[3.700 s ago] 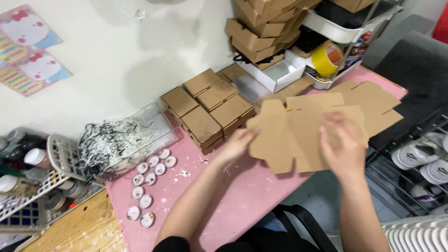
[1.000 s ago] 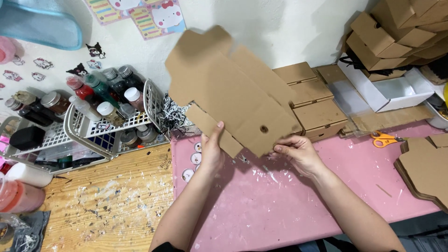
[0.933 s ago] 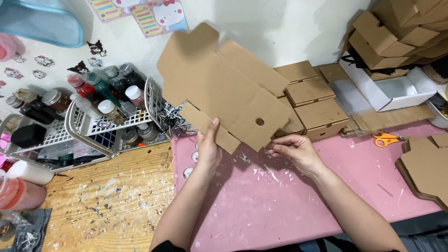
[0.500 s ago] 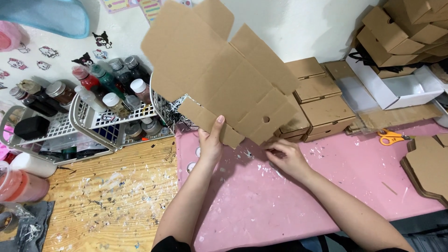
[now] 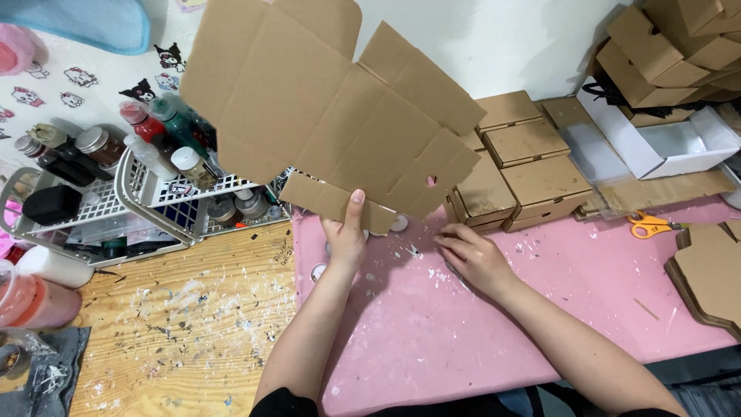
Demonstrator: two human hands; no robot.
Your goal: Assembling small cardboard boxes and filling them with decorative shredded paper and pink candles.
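My left hand [image 5: 346, 239] grips the lower flap of a large flat brown cardboard box blank [image 5: 332, 116] and holds it up, tilted toward the wall above the pink mat [image 5: 494, 309]. The blank has several flaps and a small round hole near its right side. My right hand [image 5: 472, 256] is off the blank, fingers loosely spread and resting low on the pink mat just right of the left hand. Small round white pieces [image 5: 398, 224] lie partly hidden under the blank.
Folded brown boxes [image 5: 525, 166] sit in rows behind the mat. More stack at top right [image 5: 671, 46] beside a white box [image 5: 664, 143]. Orange scissors [image 5: 652, 225] and flat blanks [image 5: 710, 270] lie at right. White baskets of paint bottles [image 5: 147, 185] stand left on the wooden table [image 5: 177, 332].
The blank has been raised higher and further left by my left hand alone. My right hand let go of its lower edge and dropped onto the mat.
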